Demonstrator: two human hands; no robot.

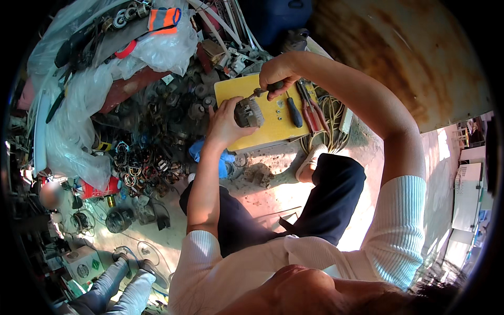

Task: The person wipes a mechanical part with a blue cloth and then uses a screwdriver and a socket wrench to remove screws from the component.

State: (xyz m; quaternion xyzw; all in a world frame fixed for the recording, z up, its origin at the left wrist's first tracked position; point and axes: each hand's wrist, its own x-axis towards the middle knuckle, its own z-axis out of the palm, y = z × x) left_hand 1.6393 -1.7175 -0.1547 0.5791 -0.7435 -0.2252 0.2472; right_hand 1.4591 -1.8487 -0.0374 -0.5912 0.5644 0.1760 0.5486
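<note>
My left hand [227,123] is closed round a grey, ribbed metal part [249,113], possibly a small motor, and holds it tilted over a yellow board [273,131]. My right hand [281,72] grips a tool with a dark handle [275,86]. Its other end reaches toward the top of the metal part; whether it touches I cannot tell. On the board, right of the part, lie a screwdriver [294,111] with a dark blue handle and red-handled pliers [312,113]. Small metal pieces [279,104] rest between the part and the screwdriver.
Dirty metal parts [197,110] and coiled wires [139,165] are heaped to the left, beside plastic sheeting [79,136]. A blue cloth [223,163] lies below the board. Cables [336,121] loop at its right. Another person's legs [123,283] show at lower left.
</note>
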